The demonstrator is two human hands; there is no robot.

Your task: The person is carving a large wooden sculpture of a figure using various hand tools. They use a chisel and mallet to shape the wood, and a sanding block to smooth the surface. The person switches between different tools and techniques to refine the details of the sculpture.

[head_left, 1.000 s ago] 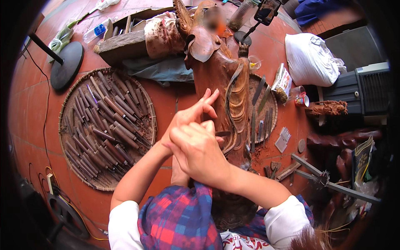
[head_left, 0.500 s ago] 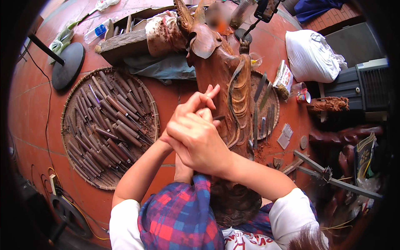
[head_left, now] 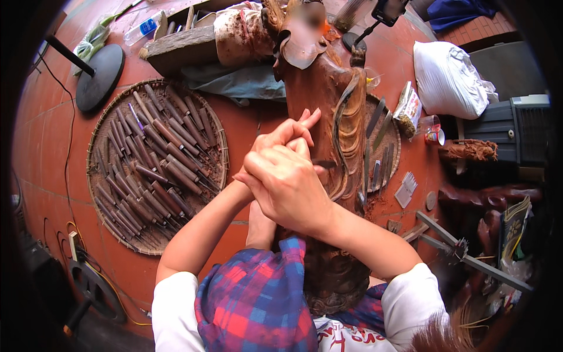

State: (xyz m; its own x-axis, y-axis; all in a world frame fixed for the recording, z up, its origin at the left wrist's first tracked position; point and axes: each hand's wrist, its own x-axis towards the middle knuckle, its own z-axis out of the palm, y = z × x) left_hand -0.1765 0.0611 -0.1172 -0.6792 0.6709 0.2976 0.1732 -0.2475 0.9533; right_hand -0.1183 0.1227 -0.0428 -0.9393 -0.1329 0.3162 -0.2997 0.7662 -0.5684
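Observation:
Over a large reddish-brown wood carving (head_left: 314, 97) with carved folds, my two hands are crossed close together. My right hand (head_left: 288, 185) is closed, with its back toward me, in front of my left hand. Behind it, my left hand (head_left: 285, 134) has bent fingers, with a fingertip or two pointing up over the smooth wood. A short dark piece (head_left: 324, 164) shows beside my right hand against the carving. What either hand grips is hidden by the fingers. The carving's lower, darker end (head_left: 334, 281) rests between my legs.
A round woven tray (head_left: 220, 132) full of wooden-handled carving tools lies at left. A second tray (head_left: 392, 126) with flat blades is right of the carving. Beyond are a white sack (head_left: 448, 79), a phone on a stand (head_left: 388, 10), a round black base (head_left: 101, 79) and metal bars (head_left: 489, 270).
The view has shifted slightly, so the scene sits a little further right and higher. My hands keep nearly the same crossed pose over the carving.

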